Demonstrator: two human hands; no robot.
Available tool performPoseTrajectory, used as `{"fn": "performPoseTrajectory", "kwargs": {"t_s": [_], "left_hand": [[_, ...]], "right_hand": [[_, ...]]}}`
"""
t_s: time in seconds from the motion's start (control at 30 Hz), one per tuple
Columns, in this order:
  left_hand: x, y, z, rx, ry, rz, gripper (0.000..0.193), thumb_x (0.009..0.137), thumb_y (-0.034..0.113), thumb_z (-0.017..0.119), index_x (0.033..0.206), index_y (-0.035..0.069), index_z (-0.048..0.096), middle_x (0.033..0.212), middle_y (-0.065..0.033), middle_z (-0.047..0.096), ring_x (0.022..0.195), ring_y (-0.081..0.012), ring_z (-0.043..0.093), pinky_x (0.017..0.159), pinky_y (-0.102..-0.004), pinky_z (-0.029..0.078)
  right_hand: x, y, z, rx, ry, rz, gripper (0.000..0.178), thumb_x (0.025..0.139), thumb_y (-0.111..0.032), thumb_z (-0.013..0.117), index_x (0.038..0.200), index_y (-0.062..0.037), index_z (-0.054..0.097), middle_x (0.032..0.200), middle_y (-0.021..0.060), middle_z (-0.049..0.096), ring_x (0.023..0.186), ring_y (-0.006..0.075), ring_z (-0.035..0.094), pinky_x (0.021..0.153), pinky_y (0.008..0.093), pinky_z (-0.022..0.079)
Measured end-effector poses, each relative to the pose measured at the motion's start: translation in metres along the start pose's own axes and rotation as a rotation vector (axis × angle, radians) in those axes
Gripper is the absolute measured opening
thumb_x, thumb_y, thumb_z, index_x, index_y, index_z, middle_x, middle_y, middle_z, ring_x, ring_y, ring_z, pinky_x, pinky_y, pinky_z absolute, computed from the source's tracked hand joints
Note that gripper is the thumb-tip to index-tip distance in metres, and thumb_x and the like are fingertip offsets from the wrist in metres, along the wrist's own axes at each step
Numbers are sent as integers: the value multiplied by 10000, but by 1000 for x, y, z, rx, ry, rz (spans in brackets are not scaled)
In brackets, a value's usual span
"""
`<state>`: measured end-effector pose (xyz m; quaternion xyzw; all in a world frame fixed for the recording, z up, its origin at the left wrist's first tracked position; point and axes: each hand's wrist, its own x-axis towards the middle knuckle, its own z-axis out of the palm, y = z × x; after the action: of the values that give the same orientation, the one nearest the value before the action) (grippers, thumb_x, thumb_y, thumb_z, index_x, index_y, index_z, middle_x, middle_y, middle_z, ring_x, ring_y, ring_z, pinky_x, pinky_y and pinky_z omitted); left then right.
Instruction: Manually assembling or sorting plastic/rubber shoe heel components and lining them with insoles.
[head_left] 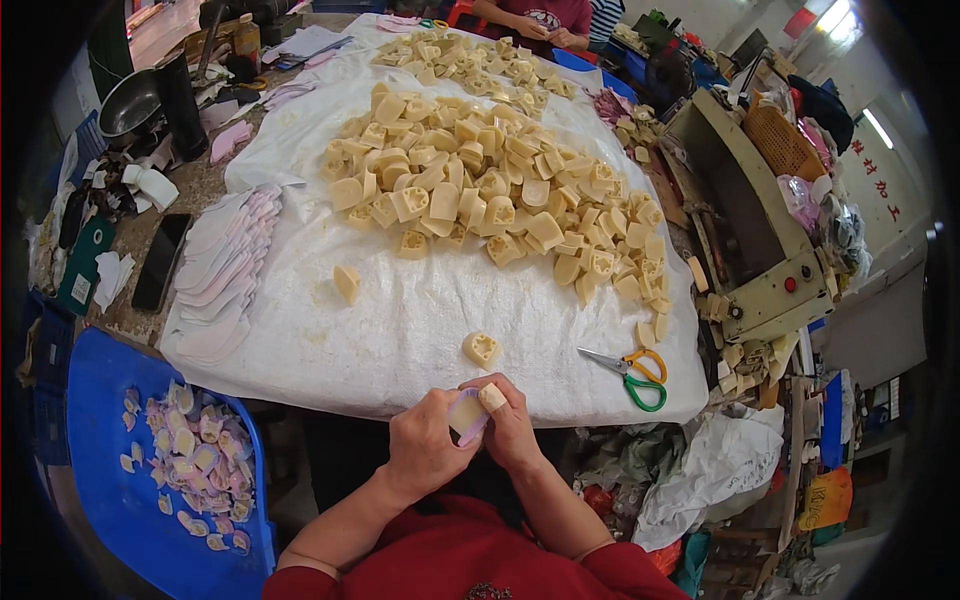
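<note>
Just off the table's near edge, my left hand (428,440) and my right hand (513,430) are both closed round a cream shoe heel block (466,412) with a pink-lilac cover along its rim. My right thumb has a pale wrap on it and presses near the block. On the white sheet beyond my hands lies a single cream heel block (481,349), its hollow side showing. Another loose block (346,284) rests farther off to the left. Scissors (640,380) with orange and green handles lie partly spread to the right of my hands.
A large pile of cream heel blocks (470,170) covers the table's far half. Stacked pink-white pieces (225,270) lie left, beside a dark phone (160,262). A blue bin (110,500) at lower left contains pink-covered blocks. A machine (750,210) stands right; another person (545,20) sits opposite.
</note>
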<state>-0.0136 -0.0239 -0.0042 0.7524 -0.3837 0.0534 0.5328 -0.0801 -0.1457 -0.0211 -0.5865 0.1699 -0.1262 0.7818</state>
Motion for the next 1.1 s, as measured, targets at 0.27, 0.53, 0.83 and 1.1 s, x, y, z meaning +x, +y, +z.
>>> {"fn": "performPoseTrajectory", "kwargs": {"t_s": [0.27, 0.53, 0.83, 1.1], "left_hand": [[-9, 0, -2, -10, -4, -31, 354, 668, 133, 755, 911, 35, 517, 716, -131, 600, 617, -314, 623, 530, -378, 500], [-5, -3, -6, 0, -15, -79, 413, 649, 120, 768, 961, 33, 513, 748, -147, 605, 642, -324, 628, 561, -379, 509], [-12, -15, -26, -44, 23, -128, 426, 670, 120, 778, 966, 19, 489, 776, -141, 624, 677, -293, 659, 593, -345, 528], [-20, -29, -53, 14, 92, -266, 424, 679, 116, 777, 983, 14, 499, 796, -153, 627, 700, -286, 659, 623, -339, 524]], "right_hand": [[-6, 6, 3, -27, -2, 11, 304, 944, -286, 508, 1015, 5, 566, 921, 66, 605, 836, 124, 558, 767, 265, 457], [3, -2, 4, -170, 64, -28, 407, 952, -371, 476, 1021, 18, 574, 928, 82, 610, 837, 145, 573, 755, 283, 469], [6, -10, -5, -511, 107, -284, 232, 879, -101, 622, 1083, -9, 561, 963, 86, 628, 838, 135, 586, 761, 256, 474], [36, -11, -23, -1140, 192, -548, 386, 730, -75, 698, 1097, -50, 581, 1146, 117, 567, 1082, 308, 476, 897, 388, 411]]}}
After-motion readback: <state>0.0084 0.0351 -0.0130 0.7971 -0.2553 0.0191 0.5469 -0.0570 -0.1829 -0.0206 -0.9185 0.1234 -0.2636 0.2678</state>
